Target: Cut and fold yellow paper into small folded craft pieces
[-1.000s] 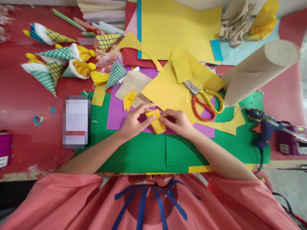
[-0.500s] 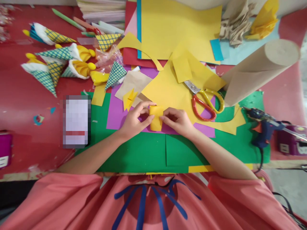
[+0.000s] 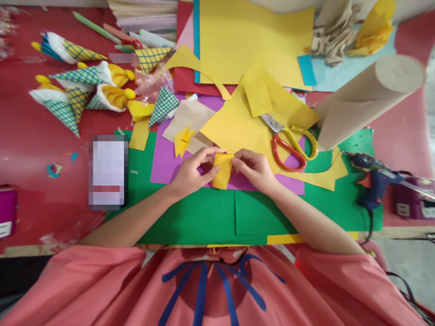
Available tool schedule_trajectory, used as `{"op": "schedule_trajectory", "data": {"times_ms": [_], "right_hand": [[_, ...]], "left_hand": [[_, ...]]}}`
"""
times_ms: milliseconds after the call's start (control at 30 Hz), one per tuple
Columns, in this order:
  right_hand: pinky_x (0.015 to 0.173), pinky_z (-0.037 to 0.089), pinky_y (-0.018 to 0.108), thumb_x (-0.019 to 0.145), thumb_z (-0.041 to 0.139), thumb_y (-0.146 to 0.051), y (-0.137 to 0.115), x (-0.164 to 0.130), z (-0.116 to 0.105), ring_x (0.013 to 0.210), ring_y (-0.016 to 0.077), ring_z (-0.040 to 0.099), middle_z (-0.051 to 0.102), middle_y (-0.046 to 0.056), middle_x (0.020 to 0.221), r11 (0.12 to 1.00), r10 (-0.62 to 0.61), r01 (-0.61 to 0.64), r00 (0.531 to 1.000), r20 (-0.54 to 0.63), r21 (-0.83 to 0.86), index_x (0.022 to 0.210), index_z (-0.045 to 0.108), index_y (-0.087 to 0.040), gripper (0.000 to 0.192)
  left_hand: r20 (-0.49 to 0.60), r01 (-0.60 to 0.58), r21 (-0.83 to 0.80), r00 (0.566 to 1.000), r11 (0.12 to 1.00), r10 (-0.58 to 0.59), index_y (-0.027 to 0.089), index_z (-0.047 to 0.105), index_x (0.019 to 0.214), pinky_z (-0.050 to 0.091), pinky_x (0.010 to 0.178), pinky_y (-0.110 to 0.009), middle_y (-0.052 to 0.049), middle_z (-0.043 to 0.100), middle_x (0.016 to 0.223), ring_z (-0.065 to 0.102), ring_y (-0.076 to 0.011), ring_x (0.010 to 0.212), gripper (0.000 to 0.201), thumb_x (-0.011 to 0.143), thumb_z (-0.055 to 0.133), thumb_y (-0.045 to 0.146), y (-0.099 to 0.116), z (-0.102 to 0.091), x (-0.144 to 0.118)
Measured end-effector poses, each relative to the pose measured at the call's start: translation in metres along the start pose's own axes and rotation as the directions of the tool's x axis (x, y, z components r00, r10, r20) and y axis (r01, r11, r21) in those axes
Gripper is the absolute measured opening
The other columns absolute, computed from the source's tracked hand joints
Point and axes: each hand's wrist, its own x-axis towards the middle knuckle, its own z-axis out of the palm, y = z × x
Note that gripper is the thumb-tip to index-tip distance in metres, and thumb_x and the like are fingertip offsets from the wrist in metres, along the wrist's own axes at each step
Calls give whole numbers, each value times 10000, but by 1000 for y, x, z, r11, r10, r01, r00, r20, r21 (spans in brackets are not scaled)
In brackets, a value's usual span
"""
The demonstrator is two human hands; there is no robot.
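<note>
Between my hands is a small folded piece of yellow paper (image 3: 223,171), held above purple and green sheets. My left hand (image 3: 195,172) pinches its left edge with thumb and fingers. At the upper right corner, my right hand (image 3: 253,168) grips it between thumb and fingertips. A small folded yellow paper piece (image 3: 184,141) lies just beyond my left hand, partly on a beige sheet (image 3: 192,120). Scissors (image 3: 288,145) with one red and one yellow handle rest beyond my right hand, on yellow paper (image 3: 234,124).
A glue gun (image 3: 374,183) lies at the right, below a standing roll of brown paper (image 3: 367,104). Left of my forearm is a phone (image 3: 108,172). Patterned cones (image 3: 78,77) with yellow insides cover the back left. A green sheet (image 3: 190,217) spans the front.
The folded yellow paper has tilted, its top swinging right and its lower edge left. My right fingers have shifted up to its top corner.
</note>
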Motion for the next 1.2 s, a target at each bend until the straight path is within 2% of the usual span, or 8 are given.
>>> {"op": "schedule_trajectory", "data": {"times_ms": [400, 567, 700, 867, 1200], "right_hand": [[620, 416, 231, 896, 549, -299, 0, 1, -2, 635, 98, 535, 600, 0, 680, 997, -39, 39, 999, 1, 66, 753, 605, -151, 212], [604, 404, 229, 899, 545, -307, 0, 1, -2, 616, 94, 522, 594, -2, 662, 999, -18, 18, 1000, 1, 46, 736, 600, -149, 233], [570, 370, 230, 903, 543, -358, -1, 0, -2, 593, 90, 485, 569, -6, 653, 1000, 13, -14, 997, 75, 2, 747, 590, -147, 266], [530, 318, 216, 864, 609, -372, 0, -2, -1, 551, 66, 394, 502, -36, 618, 997, -18, 30, 986, 166, -69, 715, 567, -151, 271], [524, 296, 222, 902, 531, -348, 2, 1, 0, 530, 64, 350, 433, -49, 587, 992, -21, 42, 984, 175, -118, 670, 511, -164, 296]], "left_hand": [[54, 8, 12, 998, 1000, -8, 213, 540, 1216, 564, 731, -188, -12, 711, 893, 689, -114, 817, 359, 864, 606, 226, 0, -1, -1], [26, -8, -20, 1000, 1000, 9, 203, 534, 1223, 560, 700, -190, -8, 698, 843, 681, -109, 781, 377, 855, 615, 214, 0, -1, 0], [-30, -18, -28, 999, 999, 17, 195, 546, 1208, 564, 695, -212, -5, 676, 803, 670, -111, 757, 359, 858, 616, 230, 0, -1, 1], [-87, -33, -53, 996, 998, 28, 192, 540, 1202, 565, 698, -212, -26, 678, 875, 676, -120, 797, 364, 856, 628, 264, -1, -1, 1], [-74, -31, -43, 997, 999, 27, 206, 523, 1230, 579, 745, -234, -47, 697, 962, 686, -131, 841, 398, 857, 635, 286, -5, 0, 0]]}}
